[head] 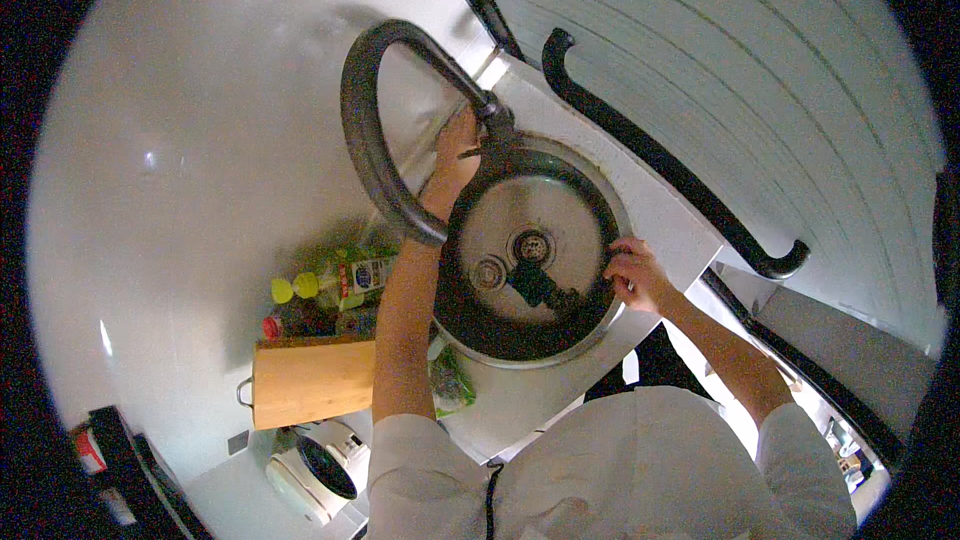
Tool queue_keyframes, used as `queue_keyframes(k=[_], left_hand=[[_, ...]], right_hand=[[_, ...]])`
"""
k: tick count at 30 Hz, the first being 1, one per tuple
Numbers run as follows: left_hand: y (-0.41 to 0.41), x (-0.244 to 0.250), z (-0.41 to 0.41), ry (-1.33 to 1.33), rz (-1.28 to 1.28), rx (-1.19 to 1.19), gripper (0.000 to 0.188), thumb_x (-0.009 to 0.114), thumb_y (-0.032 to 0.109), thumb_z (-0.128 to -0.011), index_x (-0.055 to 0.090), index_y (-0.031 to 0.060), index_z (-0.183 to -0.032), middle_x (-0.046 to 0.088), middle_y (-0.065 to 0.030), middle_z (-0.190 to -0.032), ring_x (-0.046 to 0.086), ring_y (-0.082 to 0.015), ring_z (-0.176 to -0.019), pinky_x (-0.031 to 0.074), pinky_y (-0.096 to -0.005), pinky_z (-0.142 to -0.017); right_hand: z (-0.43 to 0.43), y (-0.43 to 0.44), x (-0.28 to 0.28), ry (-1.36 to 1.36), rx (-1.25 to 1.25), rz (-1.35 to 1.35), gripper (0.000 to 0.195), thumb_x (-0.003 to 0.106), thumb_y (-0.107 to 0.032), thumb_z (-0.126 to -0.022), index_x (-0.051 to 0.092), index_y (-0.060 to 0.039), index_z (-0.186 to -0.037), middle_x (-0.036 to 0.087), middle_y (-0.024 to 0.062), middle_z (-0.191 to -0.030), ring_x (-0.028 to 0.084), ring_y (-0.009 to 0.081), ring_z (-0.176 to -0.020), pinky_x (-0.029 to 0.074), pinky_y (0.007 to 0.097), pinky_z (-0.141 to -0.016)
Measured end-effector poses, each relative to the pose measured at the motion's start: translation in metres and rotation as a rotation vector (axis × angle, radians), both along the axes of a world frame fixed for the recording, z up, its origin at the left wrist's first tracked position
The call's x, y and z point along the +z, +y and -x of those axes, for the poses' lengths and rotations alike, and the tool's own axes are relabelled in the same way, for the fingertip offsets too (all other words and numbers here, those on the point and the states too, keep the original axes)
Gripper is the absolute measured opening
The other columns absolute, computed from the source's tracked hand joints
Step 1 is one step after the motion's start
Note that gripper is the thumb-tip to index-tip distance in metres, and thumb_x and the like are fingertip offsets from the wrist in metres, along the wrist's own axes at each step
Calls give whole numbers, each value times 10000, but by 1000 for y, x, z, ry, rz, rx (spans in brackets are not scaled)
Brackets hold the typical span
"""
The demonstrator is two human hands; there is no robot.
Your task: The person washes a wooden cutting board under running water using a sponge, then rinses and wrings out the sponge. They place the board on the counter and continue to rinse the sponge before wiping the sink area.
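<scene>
A round metal sink (579, 187) with a dark inner wall lies before me. My left hand (459, 144) reaches past its left side to the base of the black gooseneck faucet (358, 101); its fingertips are partly hidden there, beside a small dark lever (469, 153). On the sink's right rim rests my right hand (636, 275), fingers curled over the edge; whether they grip anything is unclear. Down on the sink floor are a drain strainer (534, 247), a round metal piece (489, 273) and a dark, blurred object (531, 282) that could be a cloth or scrubber.
Left of my forearm stand bottles with yellow caps (306, 285), a red-capped bottle (272, 328), a wooden cutting board (315, 382) and a white appliance (319, 465). Leafy greens in plastic (454, 382) lie near the sink. A black bar handle (660, 157) runs along the right.
</scene>
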State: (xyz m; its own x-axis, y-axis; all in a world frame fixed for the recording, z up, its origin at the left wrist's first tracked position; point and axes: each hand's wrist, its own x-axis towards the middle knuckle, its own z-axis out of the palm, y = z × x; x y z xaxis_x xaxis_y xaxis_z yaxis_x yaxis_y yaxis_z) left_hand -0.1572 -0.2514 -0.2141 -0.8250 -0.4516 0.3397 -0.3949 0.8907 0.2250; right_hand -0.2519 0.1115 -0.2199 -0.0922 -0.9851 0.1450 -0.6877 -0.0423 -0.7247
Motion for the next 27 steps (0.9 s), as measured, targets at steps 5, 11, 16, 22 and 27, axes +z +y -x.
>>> queue_keyframes(k=[5,11,16,22,27], left_hand=[[4,-7,-33,191,-89,-32,347,469,43,-705,502,65,-1049,546,-145,-967,494,-329,-886,407,-360,-769],[30,52,-47,-293,135,223,212,379,33,-767,560,28,-876,568,-155,-889,539,-303,-810,400,-348,-789],[23,41,-115,63,-55,87,156,471,63,-741,544,-16,-854,562,-194,-761,541,-312,-745,426,-370,-667],[86,89,-136,282,-934,811,207,477,28,-663,552,11,-855,544,-95,-711,517,-205,-636,447,-341,-607],[144,83,-156,1096,-1936,630,333,462,53,-627,500,32,-958,516,-89,-949,495,-247,-864,414,-382,-771]], right_hand=[[-3,-2,1,-6,-20,52,183,559,-69,-532,552,-93,-714,526,107,-883,412,323,-984,339,423,-843],[-1,-3,1,-7,-10,112,197,555,-60,-519,543,-85,-714,521,112,-870,428,325,-958,356,426,-827],[-7,-6,5,-6,-46,201,186,543,-34,-511,530,-85,-689,525,100,-830,447,317,-929,354,427,-816],[-8,-13,8,-138,-118,53,216,508,44,-550,533,-65,-736,537,94,-807,466,291,-917,367,400,-801],[-14,-122,68,-192,-145,273,441,471,93,-608,442,-35,-1029,444,156,-1063,437,331,-987,321,355,-901]])
